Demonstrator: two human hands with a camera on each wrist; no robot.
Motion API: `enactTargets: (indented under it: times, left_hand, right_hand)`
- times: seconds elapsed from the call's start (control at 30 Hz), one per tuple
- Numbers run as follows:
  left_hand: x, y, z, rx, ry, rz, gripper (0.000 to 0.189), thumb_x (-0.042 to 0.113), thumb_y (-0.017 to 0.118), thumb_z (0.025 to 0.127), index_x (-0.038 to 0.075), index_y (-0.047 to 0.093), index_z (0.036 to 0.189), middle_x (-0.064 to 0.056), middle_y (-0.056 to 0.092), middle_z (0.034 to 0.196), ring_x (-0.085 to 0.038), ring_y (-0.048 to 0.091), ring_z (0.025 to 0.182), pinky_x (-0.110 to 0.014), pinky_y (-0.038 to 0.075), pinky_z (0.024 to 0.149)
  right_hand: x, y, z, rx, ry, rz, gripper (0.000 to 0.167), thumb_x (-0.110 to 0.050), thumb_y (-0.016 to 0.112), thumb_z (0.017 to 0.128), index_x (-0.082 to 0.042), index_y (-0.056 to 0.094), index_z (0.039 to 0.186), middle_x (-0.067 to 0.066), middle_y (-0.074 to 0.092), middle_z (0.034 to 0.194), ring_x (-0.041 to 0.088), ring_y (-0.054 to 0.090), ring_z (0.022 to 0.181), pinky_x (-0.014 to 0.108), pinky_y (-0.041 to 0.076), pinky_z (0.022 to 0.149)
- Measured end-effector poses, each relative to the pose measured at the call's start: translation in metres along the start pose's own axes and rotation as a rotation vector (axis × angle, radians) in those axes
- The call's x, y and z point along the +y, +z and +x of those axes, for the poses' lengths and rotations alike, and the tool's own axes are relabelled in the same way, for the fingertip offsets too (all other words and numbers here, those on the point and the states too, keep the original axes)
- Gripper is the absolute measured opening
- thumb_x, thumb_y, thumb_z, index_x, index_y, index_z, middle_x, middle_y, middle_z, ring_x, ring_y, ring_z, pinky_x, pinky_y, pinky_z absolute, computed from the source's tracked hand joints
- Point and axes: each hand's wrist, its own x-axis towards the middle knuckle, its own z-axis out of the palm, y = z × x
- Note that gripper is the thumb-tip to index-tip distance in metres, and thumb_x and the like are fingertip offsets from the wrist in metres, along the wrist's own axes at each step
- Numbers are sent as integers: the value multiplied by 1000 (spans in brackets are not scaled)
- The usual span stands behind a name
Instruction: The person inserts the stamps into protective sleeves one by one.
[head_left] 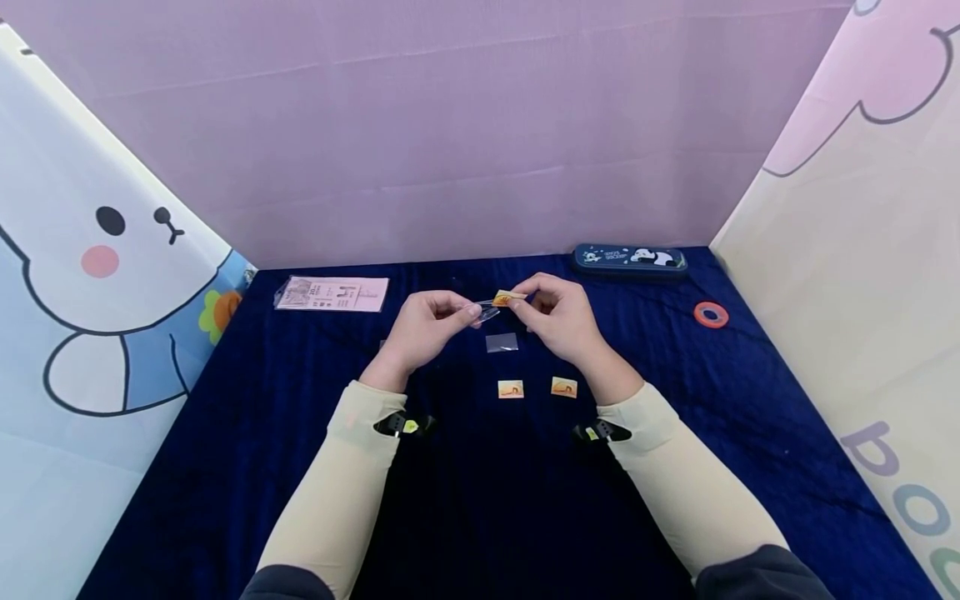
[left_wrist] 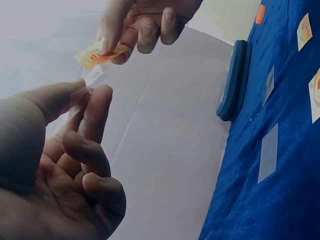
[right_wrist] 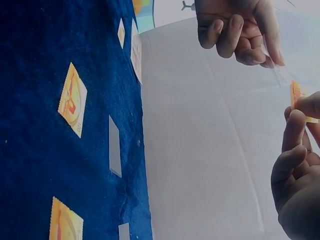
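Between thumb and fingertips, my left hand pinches a small clear plastic sleeve. My right hand pinches a yellow-orange postage stamp, which looks bent in the left wrist view. The stamp's near end is right at the edge of the sleeve, both held up above the cloth. On the cloth below lie a flat clear sleeve and two similar stamps, a left one and a right one. Another stamp shows farther off in the right wrist view.
A pink printed sheet in a clear bag lies at the back left of the dark blue cloth. At the back right stand a blue panda pencil case and an orange tape roll. Fabric walls enclose the back and sides.
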Motion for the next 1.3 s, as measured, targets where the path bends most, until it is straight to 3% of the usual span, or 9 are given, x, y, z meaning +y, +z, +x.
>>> enactTargets:
  times: [0.23,0.33,0.5,0.73,0.83,0.97,1.07,1.2,1.3]
  left_hand:
    - [2,0,0,24,11,1,22,30,76,100,10,81,92,-2,77,89,-24,66,85,-31,50,75]
    - [1,1,1,35,15,-16,23,30,76,99,9,81,92,-4,77,88,-31,67,87,-31,50,75]
    - [1,1,1,14,4,-48,22,29,76,99,8,81,95,-5,77,89,-41,67,93,-32,52,78]
    - [2,1,2,4,-23,-29,18,21,72,102,4,80,100,-6,78,92,-18,67,85,-30,51,78]
    - [7,2,1,6,-22,-22,18,17,71,102,1,79,101,-11,78,92,-17,67,84,-29,51,77]
    - [25,1,-6,7,-17,-27,17,12,70,103,-3,77,101,-14,77,92,-17,68,84,-30,52,80]
    - [21,1,-6,15,-4,-39,19,19,72,102,1,78,101,-10,78,91,-21,70,87,-32,54,83]
    - [2,2,0,26,11,-50,20,27,76,100,8,80,102,-6,78,91,-28,72,91,-33,56,84]
    - [2,2,0,31,2,-47,17,23,76,100,7,79,104,-5,78,92,-26,72,90,-31,56,83]
  right_hand:
    - [4,-1,-1,-22,-43,18,7,-8,79,94,-11,80,100,2,70,92,26,52,57,28,42,49]
    - [3,-1,-1,-38,-67,20,7,-8,79,94,-12,81,100,1,70,95,29,53,59,28,42,49]
    - [3,-1,0,-31,-51,-15,7,-9,77,96,-12,81,101,2,70,90,24,49,57,28,40,49]
    - [4,-1,0,-52,27,-37,9,-3,75,97,-5,80,104,10,66,83,25,43,55,27,34,48]
    - [-4,-1,-1,-65,27,-33,10,1,73,96,1,79,104,13,67,84,29,43,56,26,34,49]
    - [-26,-2,-3,-76,27,-20,9,3,72,96,4,78,103,12,67,85,28,45,58,26,36,51]
    - [-35,-3,-4,-75,35,-19,8,3,72,96,4,79,101,14,65,81,26,45,58,25,36,51]
    - [-35,-4,-3,-78,43,-11,7,3,73,95,4,79,98,16,63,78,24,44,57,25,35,51]
    - [-35,-5,-3,-89,53,-3,6,3,73,95,5,78,97,15,64,78,21,44,57,25,36,51]
